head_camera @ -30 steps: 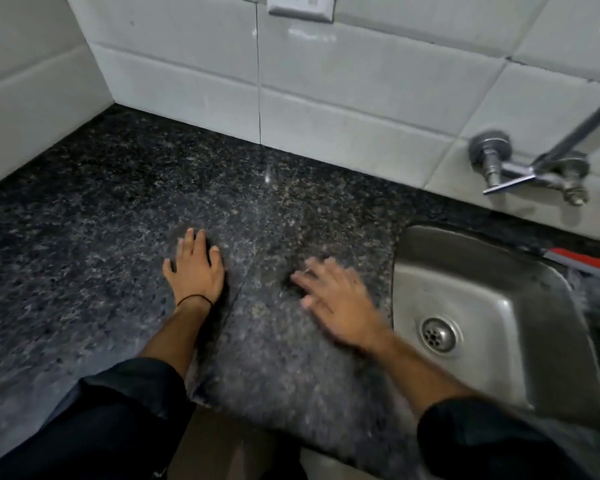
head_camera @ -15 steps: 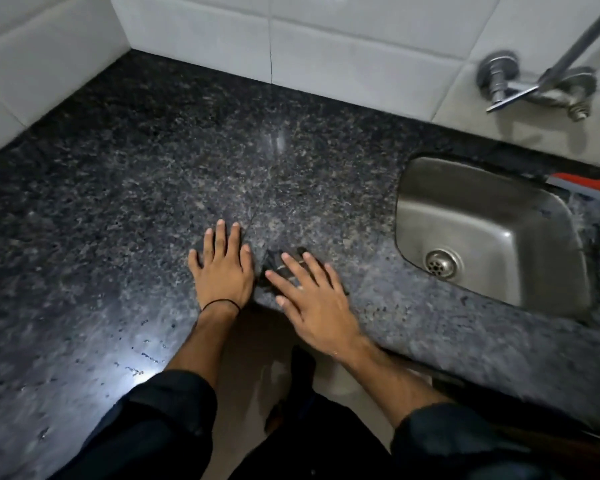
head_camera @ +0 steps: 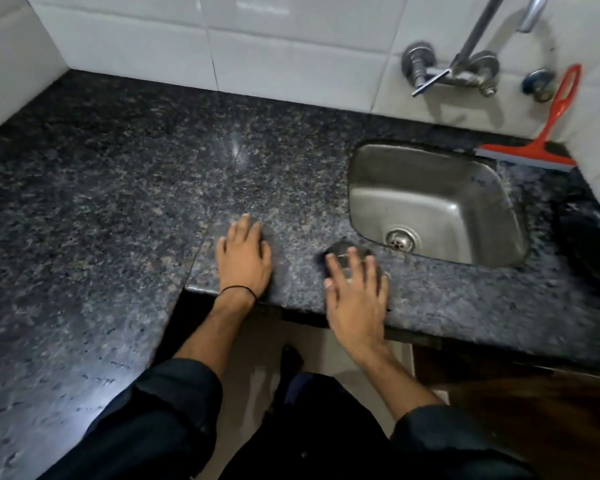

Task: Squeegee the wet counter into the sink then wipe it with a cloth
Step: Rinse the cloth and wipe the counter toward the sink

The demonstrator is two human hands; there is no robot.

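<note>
Squeegee stands far beyond the right grip, across the sink, blade down on the bench and red handle leaning on the tiled wall; nothing holds it. Both grips lie palm-down near the bench's front edge. The left grip has its fingers straight and close together; the right has its fingers spread, just short of the sink's near corner. What may be the cloth, a dark heap right of the sink and well away from either grip, is too blurred to be sure of. Droplets show on the bench to the left of the left grip and nearer the person.

Risks, as I judge them:
- A palm leaning on wet stone could slide off the edge.
- A reach over the sink could catch the tap.
- Strokes angled toward the front edge would send water to the floor, not the sink.
</note>
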